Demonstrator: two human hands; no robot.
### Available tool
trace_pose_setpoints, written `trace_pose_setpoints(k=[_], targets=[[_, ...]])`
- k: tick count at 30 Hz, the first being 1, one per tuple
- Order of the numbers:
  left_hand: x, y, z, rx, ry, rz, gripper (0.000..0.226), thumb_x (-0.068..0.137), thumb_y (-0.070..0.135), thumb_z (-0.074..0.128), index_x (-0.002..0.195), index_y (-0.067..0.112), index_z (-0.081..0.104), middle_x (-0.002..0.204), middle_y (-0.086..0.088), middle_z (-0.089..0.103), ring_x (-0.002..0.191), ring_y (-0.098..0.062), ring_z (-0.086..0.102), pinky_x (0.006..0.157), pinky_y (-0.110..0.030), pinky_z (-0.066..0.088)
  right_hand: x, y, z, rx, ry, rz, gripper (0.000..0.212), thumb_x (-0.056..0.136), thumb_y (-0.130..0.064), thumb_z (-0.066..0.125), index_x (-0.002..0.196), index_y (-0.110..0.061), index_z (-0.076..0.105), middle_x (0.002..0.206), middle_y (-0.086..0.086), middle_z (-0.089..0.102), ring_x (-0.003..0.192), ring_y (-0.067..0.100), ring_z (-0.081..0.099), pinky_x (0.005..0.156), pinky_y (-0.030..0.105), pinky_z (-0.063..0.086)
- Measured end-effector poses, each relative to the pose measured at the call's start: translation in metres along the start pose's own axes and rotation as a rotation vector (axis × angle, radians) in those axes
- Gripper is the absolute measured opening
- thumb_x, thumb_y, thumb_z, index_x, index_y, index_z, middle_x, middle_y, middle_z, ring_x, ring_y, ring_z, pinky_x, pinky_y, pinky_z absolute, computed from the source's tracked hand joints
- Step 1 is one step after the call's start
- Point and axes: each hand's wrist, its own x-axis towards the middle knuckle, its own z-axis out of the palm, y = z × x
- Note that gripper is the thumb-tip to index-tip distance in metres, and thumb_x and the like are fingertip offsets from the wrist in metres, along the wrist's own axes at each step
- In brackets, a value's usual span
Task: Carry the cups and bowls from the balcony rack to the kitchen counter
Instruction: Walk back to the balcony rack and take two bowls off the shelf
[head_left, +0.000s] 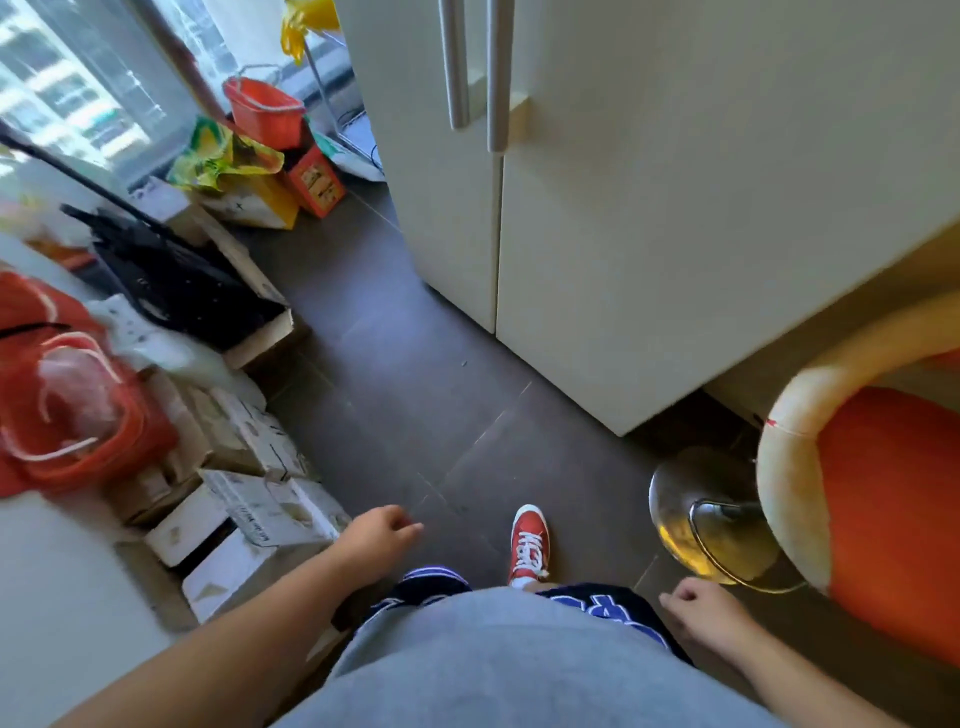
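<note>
No cups, bowls or rack show in the head view. My left hand (378, 535) hangs low in front of me above the dark tiled floor, fingers loosely curled, holding nothing. My right hand (698, 613) hangs at my right side near the chair base, fingers also loosely curled and empty. My red shoe (529, 543) is stepping forward on the tiles between the two hands.
A tall cream cabinet (649, 234) fills the right. An orange chair (883, 493) with a chrome base (706, 525) stands at right. Cardboard boxes (249, 499), red baskets (78, 415) and a red bucket (265, 111) line the left. A narrow strip of dark floor (415, 395) runs ahead toward the window.
</note>
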Motion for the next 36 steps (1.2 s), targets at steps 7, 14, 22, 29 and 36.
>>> trace_pose_setpoints(k=[7,14,22,29,36], targets=[[-0.012,-0.033,-0.021,-0.229,0.080,-0.220,0.022,0.090,0.041,0.056,0.090,0.021,0.066,0.090,-0.001,0.069,0.079,-0.014,0.064,0.068,-0.029,0.049,0.065,-0.151,-0.057,-0.182,-0.008,-0.259,0.029,0.083,-0.035,0.066,0.067,-0.012,0.061,0.065,0.005,0.070,0.064,0.024,0.066,0.060,0.029,0.048],[-0.017,-0.094,-0.024,-0.430,0.081,-0.445,0.016,0.089,0.043,0.058,0.092,0.029,0.063,0.089,0.007,0.066,0.081,-0.006,0.063,0.067,-0.023,0.048,0.096,-0.329,-0.046,-0.316,-0.048,-0.500,0.026,0.083,-0.032,0.065,0.066,-0.013,0.060,0.068,0.013,0.072,0.060,0.024,0.063,0.058,0.029,0.045],[0.035,-0.139,-0.101,-0.554,0.070,-0.514,0.015,0.091,0.036,0.058,0.080,0.025,0.061,0.088,0.005,0.064,0.077,-0.006,0.060,0.057,-0.018,0.040,0.110,-0.455,-0.040,-0.365,-0.039,-0.508,0.024,0.086,-0.027,0.066,0.069,-0.010,0.061,0.060,0.009,0.066,0.052,0.021,0.059,0.054,0.024,0.041],[0.100,-0.127,-0.227,-0.541,0.137,-0.385,0.020,0.093,0.037,0.053,0.091,0.019,0.062,0.086,-0.001,0.067,0.078,-0.013,0.064,0.066,-0.027,0.050,0.131,-0.489,-0.065,-0.277,-0.036,-0.353,0.026,0.090,-0.014,0.062,0.066,-0.010,0.052,0.055,0.010,0.054,0.039,0.018,0.044,0.043,0.018,0.028],[0.184,-0.101,-0.332,-0.549,0.185,-0.288,0.022,0.092,0.041,0.056,0.102,0.023,0.063,0.093,0.003,0.066,0.084,-0.009,0.064,0.068,-0.023,0.051,0.166,-0.542,-0.072,-0.204,-0.037,-0.237,0.028,0.088,-0.012,0.065,0.065,-0.008,0.051,0.051,0.010,0.056,0.036,0.017,0.043,0.039,0.015,0.028]])
